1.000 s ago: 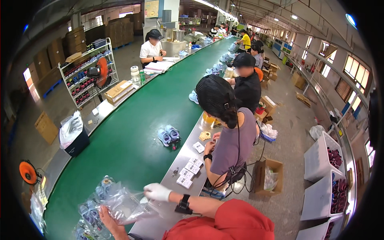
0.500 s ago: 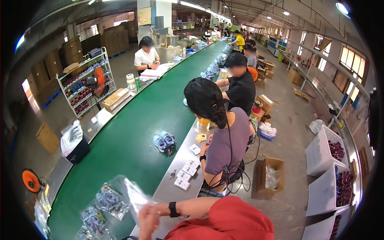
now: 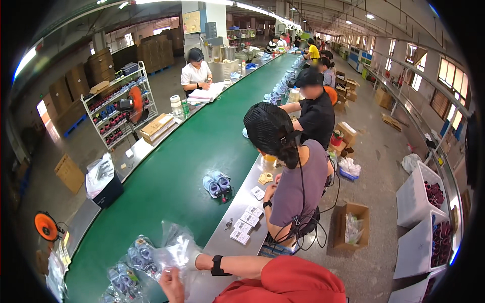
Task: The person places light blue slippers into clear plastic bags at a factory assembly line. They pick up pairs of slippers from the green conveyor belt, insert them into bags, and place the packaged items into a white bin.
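A clear plastic bag (image 3: 174,247) is held up over the near part of the green belt. My left hand (image 3: 173,285) pinches its lower edge with fingers closed. My right hand (image 3: 193,260), with a black watch on its wrist, reaches in from the right and is at or inside the bag; the plastic blurs its fingers. Beside the bag, bagged light-blue shoes (image 3: 141,253) lie on the belt, and another bagged pair (image 3: 122,279) is nearer. Farther up the belt stands an unbagged pair of light-blue shoes (image 3: 217,185).
Along the green belt (image 3: 166,177) runs a steel ledge with stacks of white cards (image 3: 245,227). A co-worker (image 3: 298,187) in a purple top stands close on the right. Opposite are a dark bin with plastic bags (image 3: 103,182) and an orange fan (image 3: 46,226).
The bag has spread upright. My right hand has moved into or against the plastic, and my left hand has come into view below it. The whole view has shifted slightly.
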`<state>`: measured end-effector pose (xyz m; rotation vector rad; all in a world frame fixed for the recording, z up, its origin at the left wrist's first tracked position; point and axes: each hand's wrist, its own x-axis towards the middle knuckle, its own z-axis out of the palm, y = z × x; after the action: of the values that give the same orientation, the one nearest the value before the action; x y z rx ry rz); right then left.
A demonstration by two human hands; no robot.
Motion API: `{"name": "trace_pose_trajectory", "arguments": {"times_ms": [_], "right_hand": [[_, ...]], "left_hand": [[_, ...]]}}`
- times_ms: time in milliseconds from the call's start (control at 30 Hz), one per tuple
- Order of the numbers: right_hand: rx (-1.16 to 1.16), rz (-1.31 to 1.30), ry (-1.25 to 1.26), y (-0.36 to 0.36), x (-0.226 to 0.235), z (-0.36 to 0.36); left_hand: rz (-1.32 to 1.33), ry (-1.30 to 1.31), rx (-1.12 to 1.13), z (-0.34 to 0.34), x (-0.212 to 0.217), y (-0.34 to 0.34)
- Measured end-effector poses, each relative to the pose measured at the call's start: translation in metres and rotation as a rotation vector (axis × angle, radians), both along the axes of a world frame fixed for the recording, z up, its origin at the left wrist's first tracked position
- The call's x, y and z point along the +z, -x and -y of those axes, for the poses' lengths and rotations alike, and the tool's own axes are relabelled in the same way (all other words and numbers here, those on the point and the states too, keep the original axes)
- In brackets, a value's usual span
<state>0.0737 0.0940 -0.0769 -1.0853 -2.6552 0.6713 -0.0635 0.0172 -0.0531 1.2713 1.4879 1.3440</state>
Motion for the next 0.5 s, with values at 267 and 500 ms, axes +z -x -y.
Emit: {"name": "trace_pose_trajectory", "arguments": {"times_ms": [267,500], "right_hand": [[0.017,0.019,0.027,-0.009,0.010,0.005],[0.185,-0.374,0.367,-0.020,0.032,-0.007]], "left_hand": [[0.068,-0.014,0.034,-0.017,0.031,0.012],[0.052,0.006,0.107,-0.032,0.011,0.013]]}}
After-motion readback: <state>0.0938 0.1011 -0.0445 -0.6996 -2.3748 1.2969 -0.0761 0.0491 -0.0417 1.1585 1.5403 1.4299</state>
